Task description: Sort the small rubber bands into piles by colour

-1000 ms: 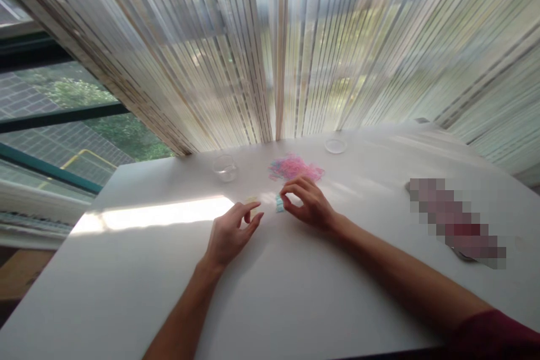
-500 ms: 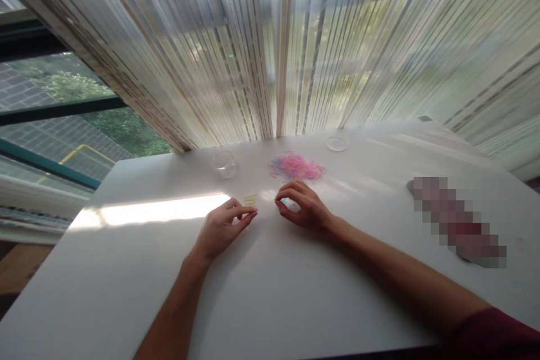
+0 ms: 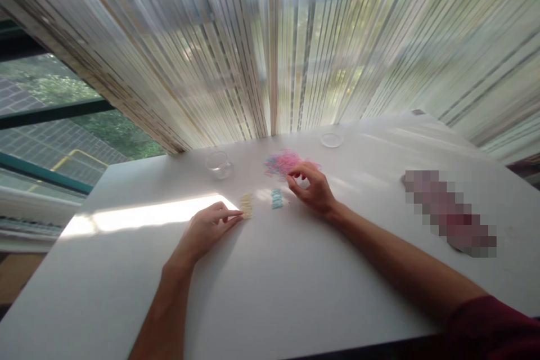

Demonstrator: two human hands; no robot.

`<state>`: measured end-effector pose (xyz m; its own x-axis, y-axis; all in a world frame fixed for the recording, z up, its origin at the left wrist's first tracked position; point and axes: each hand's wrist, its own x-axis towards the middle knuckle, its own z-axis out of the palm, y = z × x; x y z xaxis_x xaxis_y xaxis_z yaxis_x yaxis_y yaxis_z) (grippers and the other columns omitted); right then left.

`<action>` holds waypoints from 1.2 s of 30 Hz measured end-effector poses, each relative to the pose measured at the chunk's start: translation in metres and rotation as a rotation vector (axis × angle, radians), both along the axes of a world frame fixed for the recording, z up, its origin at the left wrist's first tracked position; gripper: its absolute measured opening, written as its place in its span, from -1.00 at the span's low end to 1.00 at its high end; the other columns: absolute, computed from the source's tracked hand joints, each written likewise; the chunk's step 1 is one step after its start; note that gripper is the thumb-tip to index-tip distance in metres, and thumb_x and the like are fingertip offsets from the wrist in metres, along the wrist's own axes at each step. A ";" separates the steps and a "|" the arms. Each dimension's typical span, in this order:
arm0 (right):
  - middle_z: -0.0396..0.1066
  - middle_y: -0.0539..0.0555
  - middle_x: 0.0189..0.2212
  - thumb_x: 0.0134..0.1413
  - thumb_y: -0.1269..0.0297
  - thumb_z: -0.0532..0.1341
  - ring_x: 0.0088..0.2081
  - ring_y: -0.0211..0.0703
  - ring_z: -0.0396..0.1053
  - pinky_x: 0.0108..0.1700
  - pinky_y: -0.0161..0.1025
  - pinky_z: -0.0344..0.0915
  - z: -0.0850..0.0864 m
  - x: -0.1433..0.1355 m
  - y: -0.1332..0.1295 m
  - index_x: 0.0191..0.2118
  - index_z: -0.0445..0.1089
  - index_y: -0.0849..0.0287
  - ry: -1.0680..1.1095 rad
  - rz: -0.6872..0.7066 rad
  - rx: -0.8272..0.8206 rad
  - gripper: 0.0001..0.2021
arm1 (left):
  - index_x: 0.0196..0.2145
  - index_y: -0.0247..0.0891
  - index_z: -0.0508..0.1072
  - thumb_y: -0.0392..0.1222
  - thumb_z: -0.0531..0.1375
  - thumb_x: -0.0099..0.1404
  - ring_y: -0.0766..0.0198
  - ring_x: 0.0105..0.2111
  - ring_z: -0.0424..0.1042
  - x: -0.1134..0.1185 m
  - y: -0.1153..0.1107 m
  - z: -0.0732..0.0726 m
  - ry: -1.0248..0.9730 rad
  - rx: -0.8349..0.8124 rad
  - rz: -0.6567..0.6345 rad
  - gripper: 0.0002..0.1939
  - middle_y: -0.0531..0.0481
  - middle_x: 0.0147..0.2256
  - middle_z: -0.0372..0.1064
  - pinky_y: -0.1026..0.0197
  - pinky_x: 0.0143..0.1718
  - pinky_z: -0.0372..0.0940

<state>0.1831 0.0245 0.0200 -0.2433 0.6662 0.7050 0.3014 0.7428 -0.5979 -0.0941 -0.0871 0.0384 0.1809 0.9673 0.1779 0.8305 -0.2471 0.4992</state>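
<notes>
While holding the left hand (image 3: pixel 206 229) at the near end of the yellow row (image 3: pixel 247 201), with thumb and finger nearly together, press lightly to avoid skewing it; cannot tell if gripping anything. Avoid brushing the blue row (image 3: pixel 276 199) between both grips. With the right hand (image 3: pixel 313 189) curled, fingertips nearly meeting beside the pink pile (image 3: pixel 283 161), pick singly; cannot tell if pinching anything.
</notes>
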 end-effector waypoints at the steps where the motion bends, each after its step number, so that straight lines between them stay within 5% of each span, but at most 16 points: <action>1: 0.43 0.01 -0.44 0.14 0.38 0.19 -0.36 -0.17 0.34 -0.26 -0.19 0.34 0.000 0.000 0.000 -0.37 0.37 0.10 -0.002 -0.005 -0.003 -0.93 | -0.23 -0.09 0.65 -0.02 0.22 0.33 0.40 -0.53 0.22 -0.001 0.000 -0.001 0.005 -0.002 0.005 -0.78 0.08 -0.48 0.31 0.35 -0.49 0.15; 8: 0.42 0.02 -0.43 0.13 0.37 0.21 -0.35 -0.15 0.33 -0.27 -0.19 0.34 0.005 0.008 0.008 -0.36 0.39 0.09 -0.021 -0.061 -0.010 -0.94 | -0.19 -0.09 0.64 0.01 0.19 0.34 0.40 -0.53 0.23 -0.002 0.000 -0.002 0.047 -0.010 0.024 -0.74 0.09 -0.48 0.30 0.36 -0.49 0.16; 16: 0.42 0.11 -0.34 0.12 0.37 0.21 -0.23 -0.02 0.35 -0.10 -0.03 0.35 -0.005 0.045 0.047 -0.30 0.48 0.11 -0.094 -0.331 -0.042 -0.91 | -0.18 -0.18 0.62 -0.05 0.17 0.36 0.40 -0.53 0.22 0.002 0.000 0.007 0.042 0.177 0.061 -0.74 0.09 -0.48 0.31 0.33 -0.45 0.19; 24: 0.49 0.08 -0.24 0.08 0.29 0.30 -0.11 0.03 0.33 0.10 0.09 0.23 -0.014 0.042 0.043 -0.34 0.52 0.05 -0.269 -0.158 -0.094 -0.97 | -0.24 -0.22 0.60 -0.09 0.15 0.38 0.40 -0.54 0.18 0.009 0.000 0.009 0.069 0.273 0.074 -0.76 0.08 -0.47 0.29 0.33 -0.46 0.17; 31: 0.45 0.09 -0.22 -0.07 0.46 0.27 -0.10 0.03 0.33 0.10 0.06 0.23 -0.015 0.045 0.045 -0.30 0.49 0.07 -0.270 -0.149 -0.151 -0.81 | -0.27 -0.23 0.59 -0.12 0.17 0.37 0.41 -0.55 0.16 0.009 0.000 0.009 0.067 0.299 0.073 -0.78 0.09 -0.47 0.28 0.33 -0.47 0.15; 36: 0.44 0.11 -0.26 0.01 0.41 0.23 -0.13 0.02 0.33 0.05 0.02 0.27 -0.014 0.048 0.050 -0.32 0.49 0.10 -0.235 -0.206 -0.178 -0.88 | -0.28 -0.23 0.59 -0.11 0.17 0.37 0.40 -0.56 0.17 0.010 0.000 0.009 0.064 0.306 0.075 -0.78 0.09 -0.47 0.28 0.33 -0.48 0.15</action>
